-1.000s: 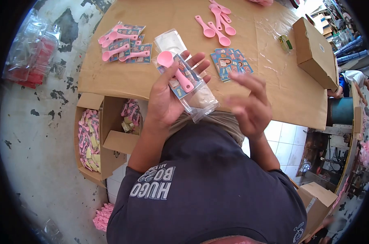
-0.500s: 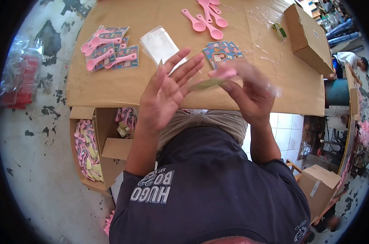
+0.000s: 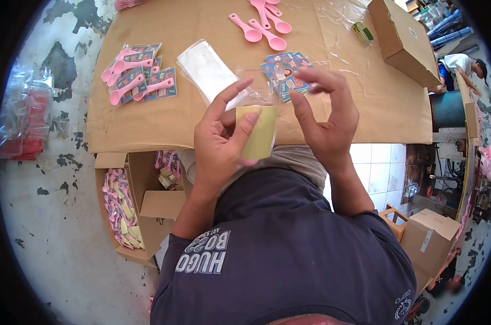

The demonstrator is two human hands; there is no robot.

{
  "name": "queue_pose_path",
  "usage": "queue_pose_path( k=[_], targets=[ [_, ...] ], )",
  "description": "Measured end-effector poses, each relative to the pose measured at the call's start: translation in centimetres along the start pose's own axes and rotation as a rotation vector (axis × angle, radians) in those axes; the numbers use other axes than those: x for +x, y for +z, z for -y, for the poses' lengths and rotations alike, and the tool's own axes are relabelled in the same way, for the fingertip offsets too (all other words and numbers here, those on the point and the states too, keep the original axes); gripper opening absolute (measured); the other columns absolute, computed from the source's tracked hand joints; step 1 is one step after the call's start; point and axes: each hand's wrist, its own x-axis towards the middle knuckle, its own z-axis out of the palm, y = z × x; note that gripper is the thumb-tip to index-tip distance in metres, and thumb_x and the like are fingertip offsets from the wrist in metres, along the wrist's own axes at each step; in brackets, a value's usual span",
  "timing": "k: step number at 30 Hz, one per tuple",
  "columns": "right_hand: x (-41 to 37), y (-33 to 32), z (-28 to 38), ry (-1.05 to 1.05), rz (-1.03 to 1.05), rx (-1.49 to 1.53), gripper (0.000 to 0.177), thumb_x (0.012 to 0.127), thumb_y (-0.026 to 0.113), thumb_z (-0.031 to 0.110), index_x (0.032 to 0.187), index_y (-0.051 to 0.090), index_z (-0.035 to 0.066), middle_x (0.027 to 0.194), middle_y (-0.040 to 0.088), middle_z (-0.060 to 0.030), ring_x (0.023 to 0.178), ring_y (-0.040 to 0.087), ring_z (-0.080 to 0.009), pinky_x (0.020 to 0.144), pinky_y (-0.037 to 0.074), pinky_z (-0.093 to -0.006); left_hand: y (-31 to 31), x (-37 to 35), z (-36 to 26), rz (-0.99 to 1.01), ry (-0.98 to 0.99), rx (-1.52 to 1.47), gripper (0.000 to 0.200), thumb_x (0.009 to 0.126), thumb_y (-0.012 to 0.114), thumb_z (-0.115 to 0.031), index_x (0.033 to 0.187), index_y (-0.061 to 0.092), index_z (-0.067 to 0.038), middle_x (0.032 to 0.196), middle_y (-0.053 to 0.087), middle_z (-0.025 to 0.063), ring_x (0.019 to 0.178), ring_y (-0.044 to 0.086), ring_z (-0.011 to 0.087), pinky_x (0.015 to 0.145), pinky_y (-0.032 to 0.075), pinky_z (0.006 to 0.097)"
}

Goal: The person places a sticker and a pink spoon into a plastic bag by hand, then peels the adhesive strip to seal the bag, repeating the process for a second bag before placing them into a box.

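Note:
My left hand grips a clear plastic packet, thumb on top. The packet's card shows a plain yellow-green side, and a bit of pink spoon pokes out below it. Its loose clear flap rises above the card. To the right, my right hand is open and apart from the packet, fingers slightly blurred and nothing visible in them. Behind my left hand lies a stack of white-looking plastic sleeves. Beyond the right fingertips are printed blue cards. Loose pink measuring spoons lie farther back.
Packed spoons on cards are piled at the table's left. A cardboard box and a small green-yellow item sit at the right. Below the left edge, an open carton holds many packets. A co-worker is at far right.
The packet has passed from my right hand to my left, now with its yellow-green side facing up. My left fingers have closed on it, and my right hand has opened.

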Motion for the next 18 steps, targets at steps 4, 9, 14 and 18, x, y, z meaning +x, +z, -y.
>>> queue_pose_path(
  k=[4, 9, 14, 18],
  targets=[
    [1.0, 0.5, 0.4, -0.370, 0.026, -0.310, 0.031, 0.078, 0.080, 0.004, 0.108, 0.074, 0.006, 0.121, 0.067, -0.0093, 0.109, 0.060, -0.0317, 0.089, 0.051, -0.0431, 0.7, -0.7, 0.8, 0.018, 0.127, 0.087, 0.054, 0.103, 0.063, -0.007, 0.153, 0.045, -0.002, 0.102, 0.077, 0.0121, 0.085, 0.069, 0.0080, 0.069, 0.053, 0.0204],
    [1.0, 1.7, 0.1, -0.470, -0.043, -0.386, 0.026, 0.076, 0.081, 0.004, 0.101, 0.076, 0.005, 0.119, 0.068, -0.0094, 0.107, 0.061, -0.0319, 0.088, 0.052, -0.0431, 0.5, -0.9, 1.2, 0.063, 0.154, 0.353, 0.060, 0.102, 0.064, -0.004, 0.157, 0.040, -0.002, 0.098, 0.076, 0.0111, 0.086, 0.069, 0.0077, 0.073, 0.052, 0.0210],
    [1.1, 2.0, -0.2, -0.505, -0.074, -0.358, 0.024, 0.074, 0.080, 0.001, 0.098, 0.075, 0.003, 0.110, 0.071, -0.0087, 0.101, 0.064, -0.0303, 0.086, 0.052, -0.0414, 0.5, -1.4, 0.4, 0.066, 0.174, 0.489, 0.061, 0.100, 0.064, -0.002, 0.157, 0.043, -0.003, 0.067, 0.057, -0.0045, 0.064, 0.048, -0.0005, 0.058, 0.033, 0.0181],
    [1.4, 2.0, -0.4, -0.486, -0.039, -0.296, 0.025, 0.073, 0.078, -0.002, 0.097, 0.072, 0.002, 0.105, 0.072, -0.0090, 0.097, 0.066, -0.0284, 0.084, 0.053, -0.0390, 0.3, -1.4, 0.5, 0.074, 0.222, 0.491, 0.062, 0.099, 0.065, -0.002, 0.157, 0.044, -0.003, 0.061, 0.042, -0.0079, 0.059, 0.036, -0.0004, 0.056, 0.025, 0.0198]
  ],
)
